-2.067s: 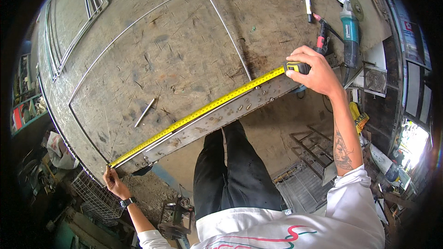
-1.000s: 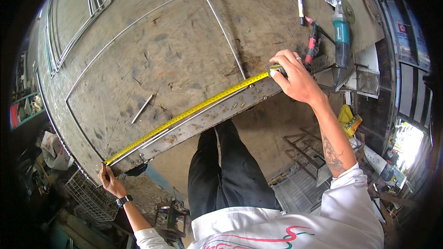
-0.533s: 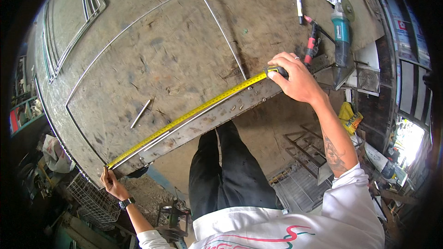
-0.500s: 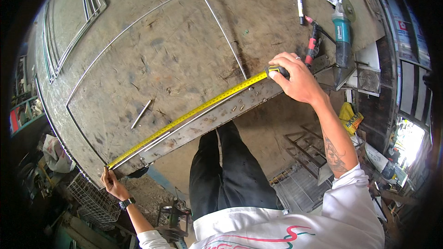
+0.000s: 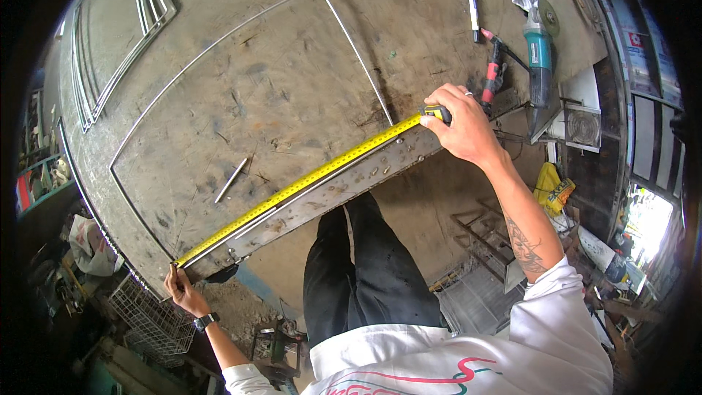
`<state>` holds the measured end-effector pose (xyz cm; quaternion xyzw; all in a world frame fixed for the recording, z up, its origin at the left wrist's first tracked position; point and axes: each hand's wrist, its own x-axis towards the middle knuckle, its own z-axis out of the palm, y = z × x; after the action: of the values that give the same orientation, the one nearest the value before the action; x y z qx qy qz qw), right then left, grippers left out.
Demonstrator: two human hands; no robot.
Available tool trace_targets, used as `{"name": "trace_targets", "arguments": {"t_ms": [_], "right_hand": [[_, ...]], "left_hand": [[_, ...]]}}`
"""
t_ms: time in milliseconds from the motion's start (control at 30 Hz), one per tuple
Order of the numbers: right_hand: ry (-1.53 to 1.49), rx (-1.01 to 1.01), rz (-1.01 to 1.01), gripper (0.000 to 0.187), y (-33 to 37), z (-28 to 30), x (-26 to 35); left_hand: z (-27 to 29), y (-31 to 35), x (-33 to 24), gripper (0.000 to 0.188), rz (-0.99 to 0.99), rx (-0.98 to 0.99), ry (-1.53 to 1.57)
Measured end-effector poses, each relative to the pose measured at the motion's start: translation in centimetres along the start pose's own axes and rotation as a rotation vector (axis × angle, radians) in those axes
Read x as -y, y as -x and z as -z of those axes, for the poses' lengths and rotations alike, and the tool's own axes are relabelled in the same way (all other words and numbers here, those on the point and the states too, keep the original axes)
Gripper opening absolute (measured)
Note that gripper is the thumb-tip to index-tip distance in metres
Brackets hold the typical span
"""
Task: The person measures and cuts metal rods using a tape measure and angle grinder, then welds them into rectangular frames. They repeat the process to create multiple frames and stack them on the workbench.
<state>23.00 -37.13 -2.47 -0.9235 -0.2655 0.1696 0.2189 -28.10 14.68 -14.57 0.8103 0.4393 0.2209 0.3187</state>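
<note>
yellow tape [image 5: 296, 189] runs taut along the near edge of the bench [image 5: 292, 51], from corner to corner. at the far left the left hand [image 5: 180, 287] pinches the tape's end against the bench corner, fingers closed on it, thumb side hidden so i cannot tell how the hook sits. a short rod [image 5: 230, 180] lies loose on the top, well apart from the tape. a thin wire frame [image 5: 344, 33] lies flat on the bench, its right leg coming down close to the tape near the case. the right hand [image 5: 462, 128] is curled shut around the tape case [image 5: 437, 112], pressing it down at the bench's right corner.

to measure well here, i judge the tape should stay flat and straight along the steel edge strip [image 5: 329, 192], with no sag or twist, the left end held dead still while the right reads square to the blade.

the top is worn, stained, scratched steel. further right lie a red tool [image 5: 491, 77] and a teal grinder [image 5: 540, 55], apart from the hand. the room is a cluttered workshop: a wire basket [image 5: 150, 318] on the dirt floor at left, metal racks and a yellow bag [image 5: 553, 189] at right.
</note>
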Motion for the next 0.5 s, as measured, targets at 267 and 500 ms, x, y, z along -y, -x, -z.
{"name": "trace_targets", "arguments": {"t_ms": [267,500], "right_hand": [[0.304,-0.240,0.154,0.064,1.8,-1.4,1.3],[0.011,-0.334,0.320,0.023,3.1,-7.1,9.6]], "left_hand": [[-0.9,0.2,-2.1,0.027,0.002,-0.034,-0.020],[-0.9,0.4,-3.5,0.026,0.019,-0.049,-0.007]]}}
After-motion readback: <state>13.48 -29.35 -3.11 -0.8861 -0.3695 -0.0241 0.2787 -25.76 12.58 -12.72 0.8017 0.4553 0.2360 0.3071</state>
